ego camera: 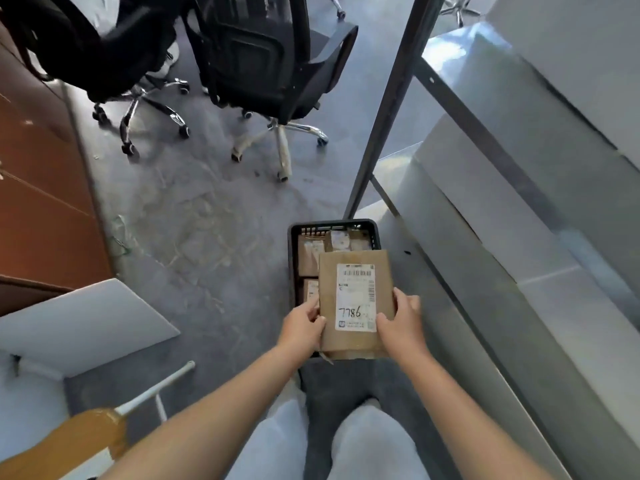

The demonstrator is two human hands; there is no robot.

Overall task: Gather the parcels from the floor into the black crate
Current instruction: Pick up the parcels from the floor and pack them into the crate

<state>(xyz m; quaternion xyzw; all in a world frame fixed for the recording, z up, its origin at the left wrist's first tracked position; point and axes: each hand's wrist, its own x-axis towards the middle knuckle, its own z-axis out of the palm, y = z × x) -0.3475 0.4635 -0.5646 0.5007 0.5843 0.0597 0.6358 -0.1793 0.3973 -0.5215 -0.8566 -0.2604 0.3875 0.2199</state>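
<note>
A flat brown cardboard parcel (349, 344) with a white shipping label marked "7786" is held over the black crate (293, 233). My left hand (300, 329) grips its left edge and my right hand (401, 323) grips its right edge, thumbs on top. The crate stands on the grey floor in front of my knees. Several smaller brown parcels (308, 254) lie inside it, partly hidden by the held parcel.
Two black office chairs (263, 64) on castors stand further back. A metal shelf post (388, 109) and grey shelving (519, 220) rise on the right. A brown cabinet (38, 188) runs along the left, with a white board (86, 323) and a white frame at lower left.
</note>
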